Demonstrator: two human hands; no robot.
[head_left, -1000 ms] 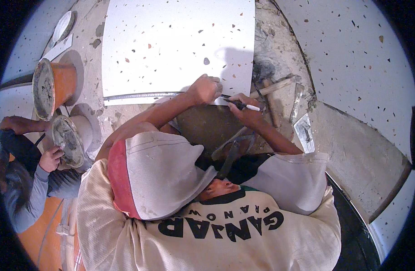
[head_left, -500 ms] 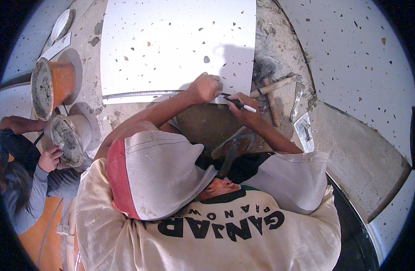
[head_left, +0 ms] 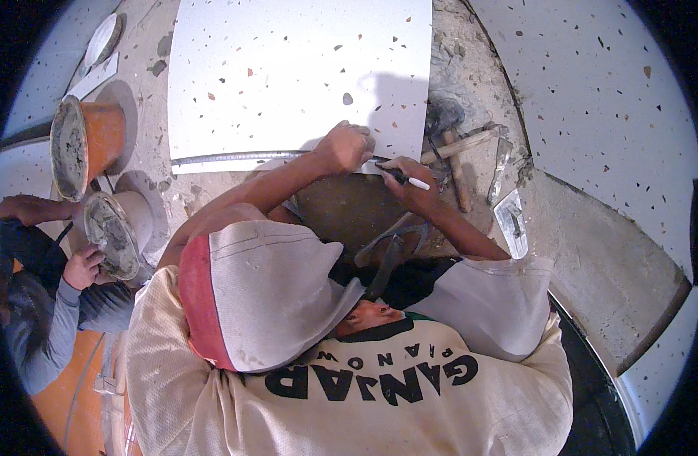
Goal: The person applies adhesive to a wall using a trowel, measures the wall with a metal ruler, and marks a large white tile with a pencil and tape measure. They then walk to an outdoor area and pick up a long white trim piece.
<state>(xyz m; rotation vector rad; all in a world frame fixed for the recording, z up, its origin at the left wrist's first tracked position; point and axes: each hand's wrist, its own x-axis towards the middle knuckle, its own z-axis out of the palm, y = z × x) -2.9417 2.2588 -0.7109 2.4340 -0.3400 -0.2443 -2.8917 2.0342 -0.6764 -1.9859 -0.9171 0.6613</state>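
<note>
A white speckled terrazzo tile [head_left: 288,83] lies in front of me. Along its near edge runs a metal ruler [head_left: 235,158] with graduation marks. My left hand [head_left: 347,148], fingers curled closed, presses the ruler onto the tile near its right part; the fingertips are partly hidden. Just to the right, my right hand [head_left: 411,182] is closed around a black marker with a white end [head_left: 418,183]. The marker's tip points left, at the tile's near edge beside the ruler; whether it touches is too small to tell.
Right of the tile lie a wooden-handled hammer [head_left: 457,171] and a metal trowel [head_left: 512,220]. At left stand an orange bucket [head_left: 106,140] and a pale bucket [head_left: 136,216], both mortar-smeared; a co-worker's hand [head_left: 84,266] is at the pale one. More speckled slabs [head_left: 592,99] stretch along the right.
</note>
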